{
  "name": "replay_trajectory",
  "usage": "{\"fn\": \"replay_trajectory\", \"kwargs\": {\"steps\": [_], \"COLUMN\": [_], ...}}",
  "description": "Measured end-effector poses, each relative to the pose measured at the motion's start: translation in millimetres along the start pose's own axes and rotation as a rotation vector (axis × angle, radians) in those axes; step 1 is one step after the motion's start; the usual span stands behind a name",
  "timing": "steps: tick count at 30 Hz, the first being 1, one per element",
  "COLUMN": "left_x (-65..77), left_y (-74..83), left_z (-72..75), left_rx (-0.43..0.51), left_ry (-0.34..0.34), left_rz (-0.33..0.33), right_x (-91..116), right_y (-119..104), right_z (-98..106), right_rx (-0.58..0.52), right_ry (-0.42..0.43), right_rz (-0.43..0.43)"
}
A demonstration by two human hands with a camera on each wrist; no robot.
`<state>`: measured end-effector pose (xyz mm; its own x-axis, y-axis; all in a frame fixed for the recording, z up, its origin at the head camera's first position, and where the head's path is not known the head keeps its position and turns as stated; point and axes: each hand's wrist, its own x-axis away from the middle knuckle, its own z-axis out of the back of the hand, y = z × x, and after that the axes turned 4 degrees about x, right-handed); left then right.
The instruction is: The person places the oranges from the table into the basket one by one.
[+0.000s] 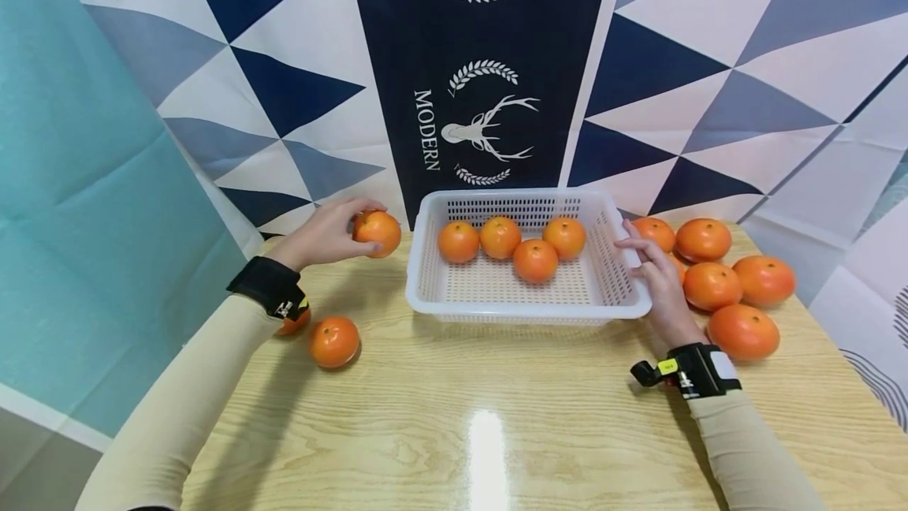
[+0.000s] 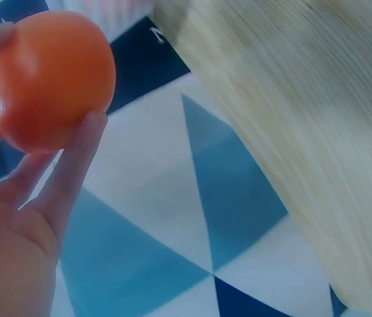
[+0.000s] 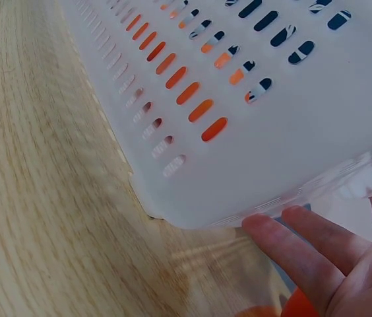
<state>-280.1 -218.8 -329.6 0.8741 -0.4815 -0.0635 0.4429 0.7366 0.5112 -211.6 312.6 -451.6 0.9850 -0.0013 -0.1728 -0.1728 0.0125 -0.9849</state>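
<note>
The left hand [image 1: 333,233] grasped an orange [image 1: 379,233] just left of the basket [image 1: 525,311], whose long axis ran sideways and whose left rim stood between that orange and four fruits [image 1: 535,260] inside. The right hand [image 1: 663,284] touched the basket's right rim, fingers loosely extended; other fruits [image 1: 743,332] lay right and front-left of the basket.

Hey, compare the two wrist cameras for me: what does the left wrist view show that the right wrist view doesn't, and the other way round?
Only the left wrist view shows the left hand and the orange fruit it holds. Only the right wrist view shows the right hand, fingertips at the white basket's rim. Both share the wooden table, blue-and-white patterned cloth and part of the basket, just a blurred sliver in the left view.
</note>
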Motion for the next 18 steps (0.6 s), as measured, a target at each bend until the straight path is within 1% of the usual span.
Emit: {"fn": "replay_trajectory", "kwargs": {"steps": [3, 6, 9, 18], "left_x": [-8.2, -16.1, -23.3, -39.7], "left_y": [8.6, 16.7, 25.2, 49.0], "left_z": [-4.2, -9.1, -14.5, -30.4], "left_rx": [0.021, 0.051, 0.085, 0.085], "left_ry": [-0.004, -0.008, -0.021, -0.043], "left_rz": [-0.014, -0.043, -0.071, -0.139], "right_x": [-1, -1, -1, 0], "right_y": [1, 2, 2, 2], "right_z": [0, 1, 2, 2], "right_rx": [-0.016, -0.023, -0.008, 0.027], "right_ry": [-0.004, 0.002, 0.000, 0.001], "right_rz": [0.009, 0.021, 0.028, 0.006]}}
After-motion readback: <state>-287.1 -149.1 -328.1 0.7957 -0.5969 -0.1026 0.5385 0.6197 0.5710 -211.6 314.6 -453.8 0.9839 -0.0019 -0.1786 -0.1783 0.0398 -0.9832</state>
